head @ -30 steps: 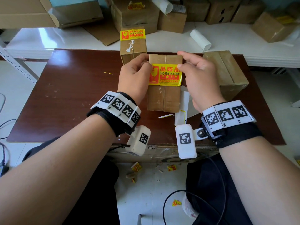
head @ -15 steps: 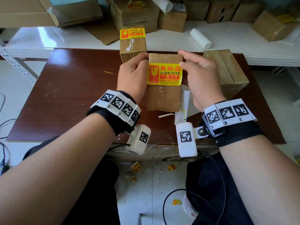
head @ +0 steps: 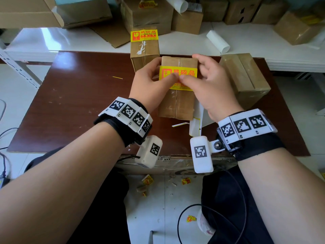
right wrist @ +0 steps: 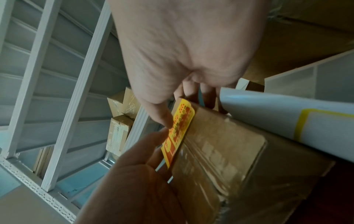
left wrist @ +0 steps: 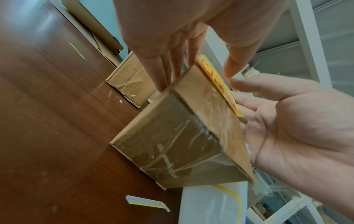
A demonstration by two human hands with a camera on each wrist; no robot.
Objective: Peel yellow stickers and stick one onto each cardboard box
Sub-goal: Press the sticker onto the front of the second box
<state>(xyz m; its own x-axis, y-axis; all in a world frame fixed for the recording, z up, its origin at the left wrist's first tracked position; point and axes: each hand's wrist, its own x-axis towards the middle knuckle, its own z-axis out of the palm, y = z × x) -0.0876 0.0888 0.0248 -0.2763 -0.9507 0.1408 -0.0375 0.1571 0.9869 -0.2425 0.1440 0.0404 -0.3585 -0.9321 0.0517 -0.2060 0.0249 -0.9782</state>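
Observation:
A taped cardboard box [head: 177,104] lies in the middle of the brown table [head: 79,103]. A yellow sticker with red print [head: 184,72] lies across its top. My left hand [head: 149,85] and right hand [head: 209,85] flank the box. Both thumbs press on the sticker's lower middle and nearly touch. In the left wrist view my left fingers [left wrist: 164,72] lie straight along the box [left wrist: 172,144] beside the sticker [left wrist: 220,84]. The right wrist view shows both thumb tips on the sticker [right wrist: 178,130], whose near edge stands slightly off the box [right wrist: 220,151].
Behind it stands a box [head: 144,50] that carries a yellow sticker [head: 144,34]. A plain box [head: 246,76] sits to the right. A white backing sheet [head: 197,120] and a thin strip [head: 179,124] lie by the near edge. More boxes and a white roll [head: 218,41] fill the shelf behind.
Both hands held the sticker by its ends over the box. Their thumbs have since slid inward to the sticker's middle and now press it down.

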